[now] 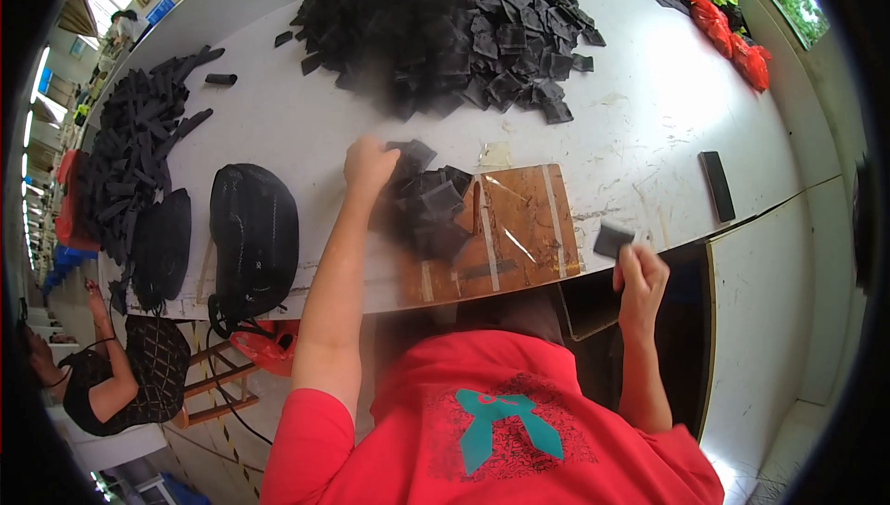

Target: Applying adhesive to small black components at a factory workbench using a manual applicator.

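Your left hand point(369, 167) rests closed on the small pile point(428, 210) of black squares at the board's point(525, 227) left edge. Your right hand point(640, 275) pinches one square point(612, 239) past the table point(640, 115) edge.

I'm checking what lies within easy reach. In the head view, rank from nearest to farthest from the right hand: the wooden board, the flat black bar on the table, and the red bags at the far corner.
From the right hand:
1. Wooden board, just to its left.
2. Flat black bar, ahead and slightly right.
3. Red bags, far corner, ahead right.
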A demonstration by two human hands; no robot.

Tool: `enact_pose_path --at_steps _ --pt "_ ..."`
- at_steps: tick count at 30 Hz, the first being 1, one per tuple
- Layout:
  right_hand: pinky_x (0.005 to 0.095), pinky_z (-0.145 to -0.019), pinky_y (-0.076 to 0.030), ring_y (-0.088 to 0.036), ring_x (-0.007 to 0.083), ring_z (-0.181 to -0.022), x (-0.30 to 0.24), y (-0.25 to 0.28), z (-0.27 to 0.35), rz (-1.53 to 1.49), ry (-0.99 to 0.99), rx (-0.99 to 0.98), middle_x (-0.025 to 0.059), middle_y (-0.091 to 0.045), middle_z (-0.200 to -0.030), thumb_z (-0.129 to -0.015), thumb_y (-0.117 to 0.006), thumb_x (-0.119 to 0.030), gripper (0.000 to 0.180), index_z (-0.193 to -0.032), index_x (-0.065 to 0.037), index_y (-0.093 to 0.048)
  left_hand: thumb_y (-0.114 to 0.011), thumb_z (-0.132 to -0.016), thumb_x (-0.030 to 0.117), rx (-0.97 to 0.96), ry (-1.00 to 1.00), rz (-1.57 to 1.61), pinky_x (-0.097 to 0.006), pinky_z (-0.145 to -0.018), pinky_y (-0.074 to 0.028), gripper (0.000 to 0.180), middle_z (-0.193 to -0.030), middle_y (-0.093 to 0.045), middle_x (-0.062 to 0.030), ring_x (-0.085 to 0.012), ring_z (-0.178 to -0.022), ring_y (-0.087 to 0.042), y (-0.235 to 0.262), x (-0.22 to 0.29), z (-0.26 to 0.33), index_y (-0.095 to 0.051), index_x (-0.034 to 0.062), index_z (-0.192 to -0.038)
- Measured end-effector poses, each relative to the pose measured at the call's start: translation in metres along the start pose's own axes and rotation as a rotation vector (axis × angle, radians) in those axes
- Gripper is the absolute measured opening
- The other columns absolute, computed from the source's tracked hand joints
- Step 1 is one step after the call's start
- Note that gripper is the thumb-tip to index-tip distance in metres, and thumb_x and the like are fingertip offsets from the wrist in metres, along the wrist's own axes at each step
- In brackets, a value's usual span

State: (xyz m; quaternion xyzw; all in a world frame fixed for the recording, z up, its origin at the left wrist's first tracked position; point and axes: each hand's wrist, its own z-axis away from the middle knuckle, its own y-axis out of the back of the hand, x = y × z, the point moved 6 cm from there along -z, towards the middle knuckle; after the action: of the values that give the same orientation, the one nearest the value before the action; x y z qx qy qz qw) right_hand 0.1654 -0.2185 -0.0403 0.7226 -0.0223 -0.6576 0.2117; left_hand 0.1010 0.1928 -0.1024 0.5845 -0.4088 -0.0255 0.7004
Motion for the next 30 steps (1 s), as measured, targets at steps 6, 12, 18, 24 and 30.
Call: enact_pose_path --at_steps 6,12,18,24,30 --pt "0.0230 -0.038 -0.034 -0.044 0.0088 -0.043 0.180 0.023 0.042 0.235 -0.319 0.066 0.0019 -0.047 -0.051 -0.084 -0.051 -0.019 0.027 -0.064 -0.002 -0.053 -0.066 -0.066 0.011 0.056 -0.131 0.076 -0.032 -0.060 -0.046 0.011 -0.066 -0.062 -0.0117 -0.0221 -0.062 -0.060 -0.002 -0.028 -0.001 -0.062 0.0020 -0.069" --pt "0.0415 -0.057 -0.044 -0.057 0.0380 -0.072 0.093 -0.043 0.038 0.617 -0.126 -0.343 0.0233 -0.056 -0.073 -0.078 -0.056 -0.017 0.021 -0.078 0.003 -0.058 -0.058 -0.076 0.010 0.297 0.034 0.768 -0.026 -0.051 -0.042 0.011 -0.070 -0.058 -0.0058 -0.0135 -0.058 -0.052 0.047 -0.052 0.030 -0.056 -0.0004 -0.077" --pt "0.0358 -0.056 -0.045 -0.056 0.0305 -0.067 -0.072 -0.143 0.045 0.027 0.597 -0.467 0.0117 -0.053 -0.080 -0.074 -0.057 0.000 0.028 -0.101 -0.009 -0.055 -0.056 -0.079 0.006 -0.318 0.530 1.434 -0.018 -0.036 -0.027 0.007 -0.069 -0.053 -0.0030 -0.0094 -0.048 -0.044 0.045 -0.005 0.116 -0.053 0.0026 -0.083" --pt "0.0304 -0.073 -0.045 -0.052 0.0243 -0.089 -0.095 -0.186 0.027 -0.122 0.574 -0.521 0.0126 -0.045 -0.108 -0.073 -0.060 -0.001 0.031 -0.103 -0.006 -0.056 -0.051 -0.083 0.013 -0.869 0.429 1.623 -0.018 -0.039 -0.033 0.011 -0.077 -0.057 -0.0026 -0.0077 -0.060 -0.050 0.027 0.016 0.164 -0.053 0.0033 -0.089" --pt "0.0218 -0.073 -0.042 -0.053 0.0089 -0.078 -0.069 -0.186 0.024 -0.547 -0.166 -0.911 0.0018 -0.056 -0.087 -0.083 -0.053 -0.010 0.017 -0.095 0.002 -0.056 -0.052 -0.084 0.015 -0.484 0.275 1.511 -0.020 -0.062 -0.042 0.014 -0.078 -0.056 -0.0018 -0.0079 -0.067 -0.052 0.060 0.031 0.178 -0.055 0.0040 -0.091"
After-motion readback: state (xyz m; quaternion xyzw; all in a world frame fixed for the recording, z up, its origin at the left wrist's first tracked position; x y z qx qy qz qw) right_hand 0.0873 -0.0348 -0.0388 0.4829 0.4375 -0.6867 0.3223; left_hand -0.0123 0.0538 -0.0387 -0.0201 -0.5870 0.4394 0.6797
